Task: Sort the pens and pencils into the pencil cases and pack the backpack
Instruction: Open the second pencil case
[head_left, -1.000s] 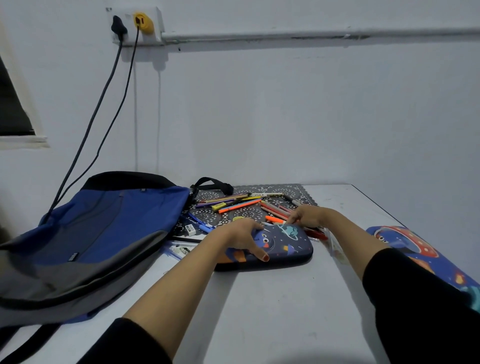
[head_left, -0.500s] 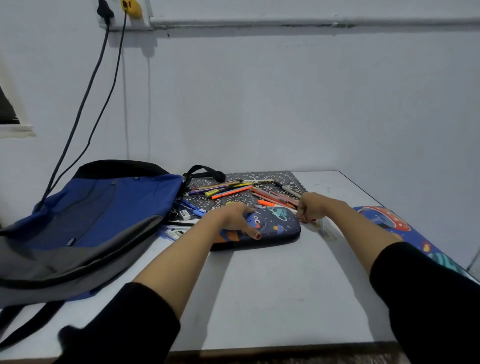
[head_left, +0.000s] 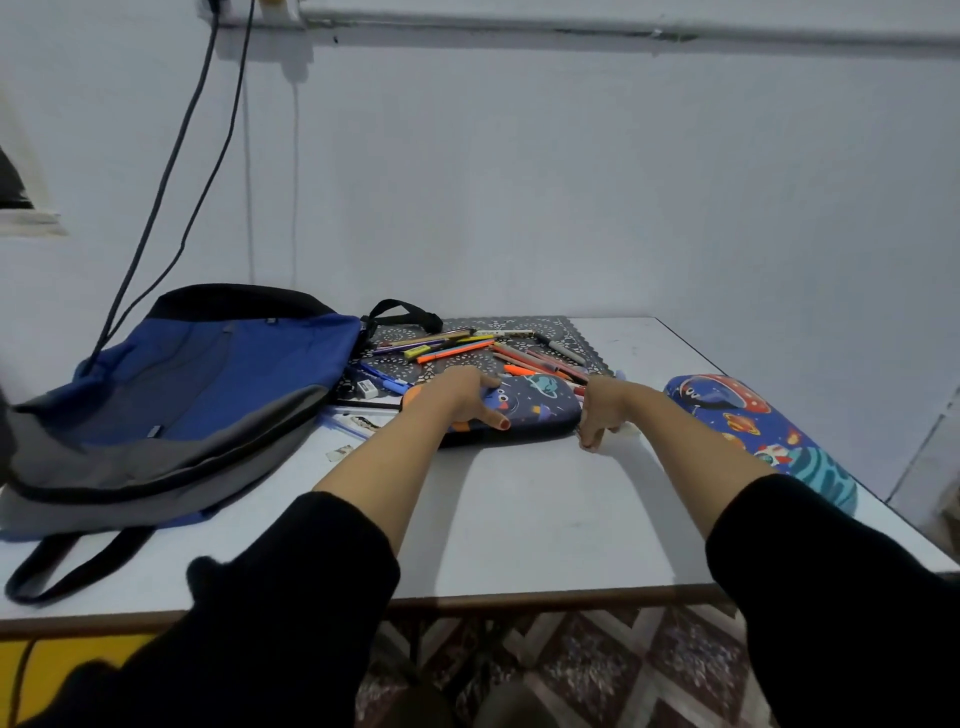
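Observation:
A dark blue space-print pencil case (head_left: 540, 408) lies shut in the middle of the white table (head_left: 545, 519). My left hand (head_left: 460, 400) lies over its left half, thumb on the near edge, holding it down. My right hand (head_left: 602, 410) is closed in a pinch at the case's near right corner, on its zipper edge. Behind the case, several loose pens and pencils (head_left: 467, 349) lie scattered on a black patterned mat (head_left: 563, 328). A second, brighter blue space-print pencil case (head_left: 753, 426) lies along the right table edge. The blue and grey backpack (head_left: 208, 384) lies flat on the left.
Small items, among them a white eraser (head_left: 368, 388) and blue pens (head_left: 382, 376), sit between the backpack and the dark case. Two dark cables (head_left: 171, 171) hang down the wall to the backpack. A backpack strap (head_left: 67, 566) trails to the table's front edge.
My right hand has slid from the far side of the dark case round to its near right corner, fingers pinched. My left hand stayed on the case. The view has pulled back and tilted down.

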